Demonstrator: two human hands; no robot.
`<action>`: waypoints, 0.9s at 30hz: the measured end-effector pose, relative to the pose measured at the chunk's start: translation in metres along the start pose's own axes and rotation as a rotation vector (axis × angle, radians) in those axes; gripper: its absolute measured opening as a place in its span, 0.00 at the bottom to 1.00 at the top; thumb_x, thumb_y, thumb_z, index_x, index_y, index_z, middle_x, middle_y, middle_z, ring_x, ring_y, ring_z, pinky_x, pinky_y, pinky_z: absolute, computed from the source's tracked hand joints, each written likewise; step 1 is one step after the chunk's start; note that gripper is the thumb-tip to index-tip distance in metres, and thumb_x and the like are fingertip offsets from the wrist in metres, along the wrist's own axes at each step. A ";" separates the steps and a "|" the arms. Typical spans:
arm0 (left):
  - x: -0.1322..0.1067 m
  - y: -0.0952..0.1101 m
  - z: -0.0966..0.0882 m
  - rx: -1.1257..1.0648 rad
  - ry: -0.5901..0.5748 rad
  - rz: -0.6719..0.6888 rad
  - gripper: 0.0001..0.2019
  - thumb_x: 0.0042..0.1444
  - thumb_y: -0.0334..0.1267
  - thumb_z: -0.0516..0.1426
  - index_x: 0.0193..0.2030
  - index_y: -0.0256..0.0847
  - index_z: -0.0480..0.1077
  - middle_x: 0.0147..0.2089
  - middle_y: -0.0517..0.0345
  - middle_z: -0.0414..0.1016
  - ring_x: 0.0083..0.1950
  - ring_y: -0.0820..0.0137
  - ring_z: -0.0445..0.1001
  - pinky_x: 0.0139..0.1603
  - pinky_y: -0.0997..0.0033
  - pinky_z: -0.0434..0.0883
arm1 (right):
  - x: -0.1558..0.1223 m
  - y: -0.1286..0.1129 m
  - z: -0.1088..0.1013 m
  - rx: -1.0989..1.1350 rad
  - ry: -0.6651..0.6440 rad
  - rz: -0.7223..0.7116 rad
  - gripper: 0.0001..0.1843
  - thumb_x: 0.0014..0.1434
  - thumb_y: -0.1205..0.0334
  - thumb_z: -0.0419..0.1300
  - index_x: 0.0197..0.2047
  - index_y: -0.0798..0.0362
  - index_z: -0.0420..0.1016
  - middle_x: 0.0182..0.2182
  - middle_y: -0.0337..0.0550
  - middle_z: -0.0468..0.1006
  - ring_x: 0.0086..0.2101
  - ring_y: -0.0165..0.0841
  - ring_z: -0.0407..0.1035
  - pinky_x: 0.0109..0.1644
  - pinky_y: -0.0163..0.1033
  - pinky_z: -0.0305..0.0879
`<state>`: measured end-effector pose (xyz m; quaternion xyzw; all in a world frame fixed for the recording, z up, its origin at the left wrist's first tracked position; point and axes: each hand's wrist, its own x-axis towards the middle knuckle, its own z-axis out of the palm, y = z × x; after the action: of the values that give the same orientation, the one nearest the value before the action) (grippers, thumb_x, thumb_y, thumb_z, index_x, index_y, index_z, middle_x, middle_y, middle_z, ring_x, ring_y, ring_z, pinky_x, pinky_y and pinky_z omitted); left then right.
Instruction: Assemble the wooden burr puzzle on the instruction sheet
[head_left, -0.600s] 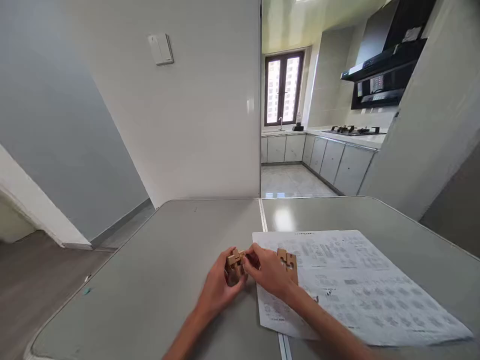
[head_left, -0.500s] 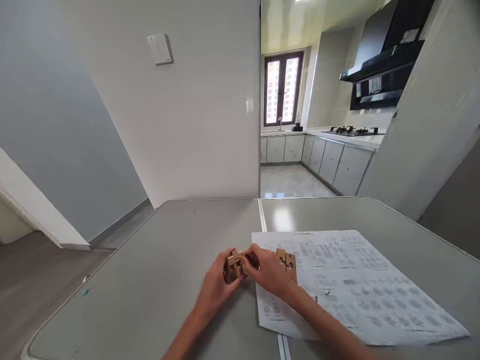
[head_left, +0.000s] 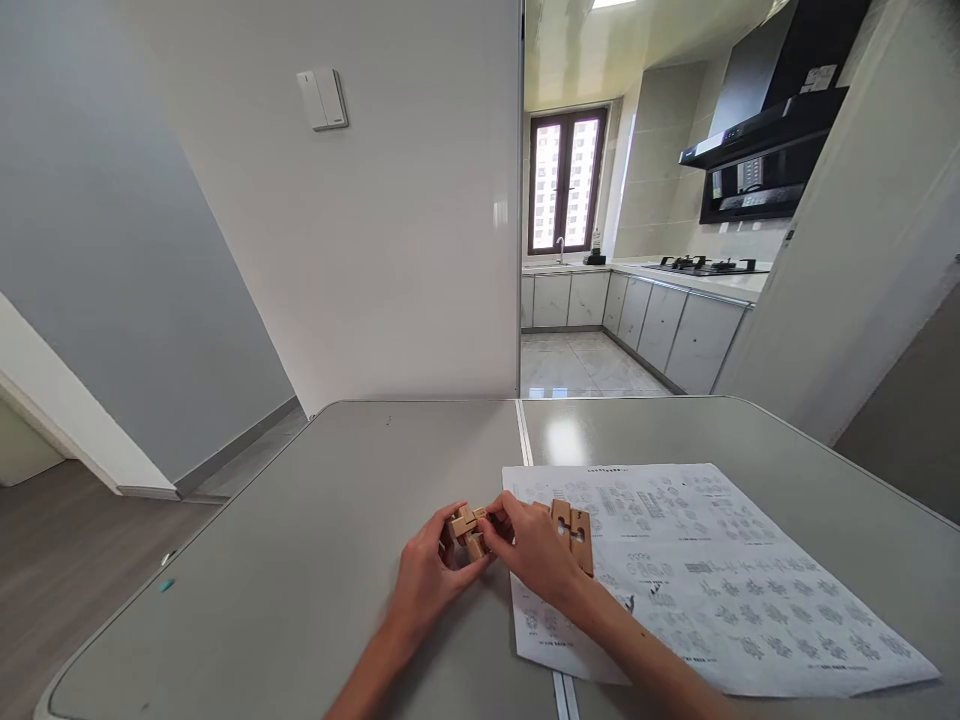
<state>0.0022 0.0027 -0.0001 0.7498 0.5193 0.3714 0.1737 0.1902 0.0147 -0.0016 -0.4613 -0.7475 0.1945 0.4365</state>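
Between my hands, over the grey table, is a small wooden interlocking block puzzle (head_left: 466,522), partly assembled from notched pieces. My left hand (head_left: 429,572) curls around its left and lower side, closed on it. From the right, my right hand (head_left: 534,545) pinches at the puzzle's right edge; a piece seems to be between thumb and forefinger, though the fingertips hide most of it. Just behind that hand lie several loose notched wooden pieces (head_left: 581,540), partly covered by it. Under them is a large printed sheet (head_left: 697,580) with rows of line drawings of puzzle shapes.
The grey folding table (head_left: 247,560) has a pale seam (head_left: 524,432) down its middle. Near the left edge lies a small teal bit (head_left: 166,585). A white wall (head_left: 420,250) stands beyond the table, and a kitchen with cabinets (head_left: 690,340) shows at the right.
Both hands stay almost in place around the puzzle. The left hand has shifted slightly left, and the view has steadied, with the loose pieces showing a little more clearly.
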 end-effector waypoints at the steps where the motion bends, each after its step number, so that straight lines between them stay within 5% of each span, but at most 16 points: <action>1: 0.000 0.000 0.000 0.010 -0.001 0.010 0.29 0.55 0.51 0.67 0.60 0.43 0.71 0.40 0.59 0.78 0.31 0.71 0.70 0.34 0.71 0.71 | 0.001 0.000 -0.002 0.008 -0.008 -0.002 0.05 0.69 0.62 0.58 0.39 0.49 0.69 0.32 0.39 0.82 0.30 0.35 0.75 0.35 0.38 0.64; 9: -0.002 -0.004 0.001 0.102 0.028 0.115 0.25 0.58 0.38 0.63 0.63 0.50 0.70 0.44 0.59 0.74 0.32 0.72 0.70 0.36 0.71 0.72 | -0.002 -0.006 -0.009 0.056 -0.123 -0.070 0.05 0.72 0.61 0.55 0.42 0.49 0.71 0.36 0.42 0.83 0.33 0.36 0.77 0.38 0.39 0.68; 14: -0.001 0.001 0.000 0.037 0.007 0.104 0.26 0.58 0.39 0.64 0.64 0.51 0.69 0.53 0.54 0.74 0.36 0.71 0.74 0.37 0.70 0.74 | -0.003 -0.007 -0.010 0.109 -0.110 -0.066 0.07 0.73 0.58 0.55 0.43 0.49 0.71 0.35 0.41 0.82 0.33 0.35 0.76 0.38 0.39 0.68; 23: 0.003 0.008 -0.007 -0.207 0.019 0.060 0.29 0.55 0.49 0.69 0.62 0.49 0.71 0.50 0.54 0.77 0.39 0.68 0.75 0.40 0.67 0.78 | 0.003 0.001 -0.012 0.239 -0.035 0.038 0.17 0.75 0.48 0.50 0.56 0.48 0.73 0.44 0.45 0.77 0.38 0.35 0.74 0.40 0.40 0.69; 27: 0.003 0.011 -0.009 -0.383 -0.050 0.005 0.31 0.54 0.50 0.70 0.63 0.48 0.71 0.52 0.53 0.76 0.41 0.68 0.76 0.44 0.65 0.80 | 0.004 0.000 -0.017 0.316 -0.164 0.022 0.21 0.75 0.44 0.48 0.44 0.49 0.75 0.41 0.44 0.76 0.38 0.35 0.72 0.41 0.39 0.68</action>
<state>0.0033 0.0002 0.0147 0.7134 0.4326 0.4452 0.3251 0.2034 0.0166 0.0092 -0.3777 -0.7358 0.3513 0.4388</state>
